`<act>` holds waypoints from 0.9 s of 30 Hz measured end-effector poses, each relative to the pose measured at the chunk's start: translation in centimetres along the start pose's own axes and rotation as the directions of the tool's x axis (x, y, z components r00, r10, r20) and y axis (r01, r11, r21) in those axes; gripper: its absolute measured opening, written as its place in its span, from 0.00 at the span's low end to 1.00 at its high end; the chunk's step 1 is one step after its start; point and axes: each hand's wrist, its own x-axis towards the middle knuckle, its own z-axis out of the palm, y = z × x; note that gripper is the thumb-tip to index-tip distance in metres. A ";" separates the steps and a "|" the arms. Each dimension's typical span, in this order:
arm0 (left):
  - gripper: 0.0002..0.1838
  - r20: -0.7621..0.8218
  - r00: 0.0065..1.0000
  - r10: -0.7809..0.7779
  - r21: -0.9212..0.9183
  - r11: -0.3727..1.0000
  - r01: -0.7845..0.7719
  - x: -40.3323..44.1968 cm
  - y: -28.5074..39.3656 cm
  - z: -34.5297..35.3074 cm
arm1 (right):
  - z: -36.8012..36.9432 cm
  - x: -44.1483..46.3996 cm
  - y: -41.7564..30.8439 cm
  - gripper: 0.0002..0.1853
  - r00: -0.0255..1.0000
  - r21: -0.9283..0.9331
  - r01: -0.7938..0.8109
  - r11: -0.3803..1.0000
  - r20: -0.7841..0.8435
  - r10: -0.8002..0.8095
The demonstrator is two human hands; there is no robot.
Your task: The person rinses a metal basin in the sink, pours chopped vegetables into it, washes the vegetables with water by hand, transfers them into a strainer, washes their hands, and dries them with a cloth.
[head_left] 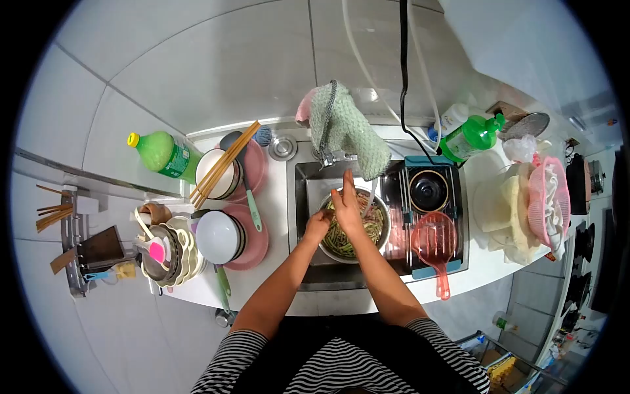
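The white bench carries a stainless-steel sink that breaks its front edge's long sweep. Over the sink's right half, a dark dish rack with teal corners holds a glossy black bowl towards the back and a translucent red strainer at the front. A knobbly pale-green cloth drapes over the tap at the back edge. The round metal bowl sits left of the rack, holding short green cut pieces among liquid.

The step in hand looks like handling those pieces under running water. The right hand is spread over them, fingers towards the tap; the left hand is close beside it, at the bowl's left rim. Any next move calls for a steady bowl (its rim is near the rack) and gentle fingers.

The hands hide much of the contents, and the cloth covers most of the tap. I cannot tell whether the left fingers grip anything or touch the right hand.
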 end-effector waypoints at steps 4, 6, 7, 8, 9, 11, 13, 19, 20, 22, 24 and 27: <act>0.11 0.010 0.995 -0.098 0.100 0.990 0.096 -1.2 -1.8 0.0 | 1.3 2.1 -2.3 0.33 0.998 0.035 -0.013 0.999 -0.057 0.015; 0.09 -0.009 0.995 -0.096 0.181 0.979 0.096 -1.6 -2.9 0.0 | 1.7 2.1 -2.4 0.33 0.997 0.023 -0.013 1.000 -0.079 0.015; 0.09 -0.001 0.995 -0.102 0.185 0.978 0.101 -1.7 -3.4 -0.1 | 1.8 2.2 -2.4 0.33 0.996 0.005 -0.002 1.000 -0.089 0.002; 0.08 0.039 0.995 -0.092 0.116 0.989 0.087 -2.1 -4.0 0.0 | 1.9 2.2 -2.4 0.32 0.994 0.005 0.001 1.000 -0.106 -0.001; 0.08 0.076 0.994 -0.081 0.043 0.996 0.078 -2.5 -4.1 0.0 | 1.9 2.4 -2.4 0.32 0.994 0.002 -0.007 1.000 -0.107 0.008; 0.08 0.103 0.994 -0.023 0.023 1.000 0.021 -2.0 -5.7 0.0 | 2.0 2.8 -2.5 0.32 0.991 -0.033 -0.029 0.999 -0.130 0.025; 0.08 0.127 0.991 0.038 0.000 0.999 -0.038 -2.2 -5.2 0.1 | 1.5 3.1 -3.1 0.31 0.991 -0.012 -0.037 0.999 -0.127 0.035; 0.10 0.230 0.950 -0.211 0.108 0.976 0.190 -2.0 -6.4 1.2 | 0.0 3.9 -3.4 0.30 0.984 -0.061 -0.161 0.985 -0.081 0.156; 0.11 0.236 0.955 -0.181 0.184 0.973 0.139 -2.3 -6.1 1.4 | -0.1 3.9 -2.7 0.30 0.993 -0.069 -0.108 0.992 -0.064 0.104; 0.12 0.241 0.958 -0.155 0.263 0.961 0.090 -2.8 -6.0 1.5 | -1.0 3.4 -2.2 0.29 0.999 0.011 -0.034 0.999 0.011 0.034; 0.13 0.251 0.958 -0.140 0.266 0.961 0.070 -2.8 -5.8 1.5 | -1.4 2.9 0.6 0.29 0.997 -0.035 -0.053 0.998 0.055 0.055; 0.19 0.207 0.964 -0.166 0.330 0.939 0.091 -2.3 -5.6 1.4 | -1.4 0.7 8.4 0.31 0.989 -0.417 -0.124 0.900 0.024 0.147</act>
